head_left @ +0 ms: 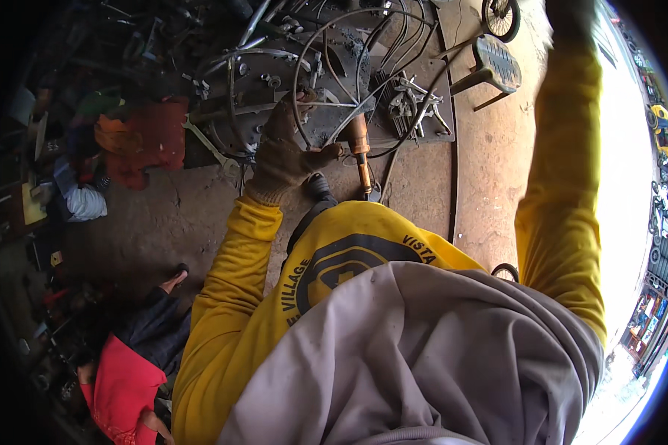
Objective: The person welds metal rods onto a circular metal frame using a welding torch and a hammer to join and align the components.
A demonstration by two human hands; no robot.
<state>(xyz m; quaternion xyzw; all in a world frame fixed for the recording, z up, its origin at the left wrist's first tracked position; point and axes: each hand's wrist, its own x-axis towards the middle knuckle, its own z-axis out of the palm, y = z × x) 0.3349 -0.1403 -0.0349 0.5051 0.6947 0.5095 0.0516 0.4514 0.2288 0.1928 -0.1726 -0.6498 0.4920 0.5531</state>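
At the far left, below and behind the left hand, a person in a red shirt (128, 386) bent forward; above that person, left of the hand, lay a red cloth (159, 133). Nearer, just left of the hand, was a large wrench (206, 141). The left hand (289, 144), in a brown work glove, had its thumb spread well away from its raised fingers, which met a bent metal rod (296, 74); whether they gripped it, I could not tell. The rod curved up and right from the fingers, over a dark table (256, 95). Just right of the thumb stood an orange cylindrical tool (358, 137), and beyond it metal bars (404, 107) and a low stool (496, 65). Farthest right, the right hand (571, 18) was a dark blur at the upper edge, its state impossible to tell.
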